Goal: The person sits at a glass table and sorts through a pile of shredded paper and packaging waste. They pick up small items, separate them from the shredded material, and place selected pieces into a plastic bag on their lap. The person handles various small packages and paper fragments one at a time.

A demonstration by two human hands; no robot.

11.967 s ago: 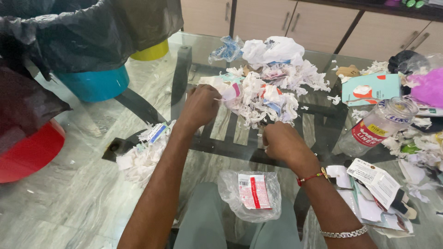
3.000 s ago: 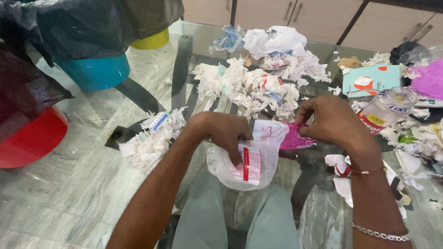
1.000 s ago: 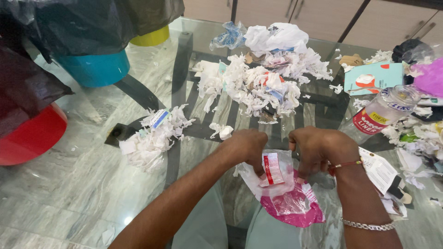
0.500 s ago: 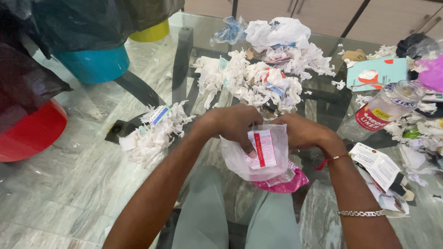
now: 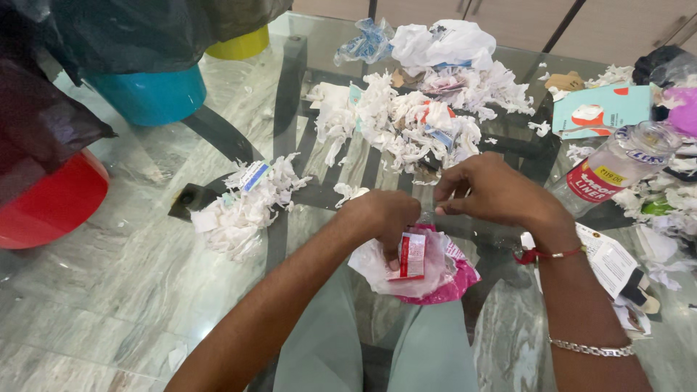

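My left hand (image 5: 382,220) grips a crumpled clear plastic bag with a red and white label (image 5: 408,261) above the near edge of the glass table (image 5: 319,138). A pink plastic wrapper (image 5: 457,274) is bunched against the bag, partly inside or behind it. My right hand (image 5: 494,190) hovers just above and to the right, its fingertips pinched together at the bag's top edge. Whether it grips the plastic is hard to tell. A big heap of torn white paper scraps (image 5: 406,120) lies beyond both hands.
A smaller scrap pile (image 5: 243,210) sits to the left. A clear plastic jar with a red label (image 5: 617,170), a teal card (image 5: 599,109), leaflets and more scraps crowd the right side. Red (image 5: 51,203), blue (image 5: 149,94) and yellow (image 5: 239,43) bins with dark liners stand at left.
My right hand has risen off the bag and now pinches at its top. The left hand has squeezed the bag and pink wrapper into a tighter bundle, slightly lower.
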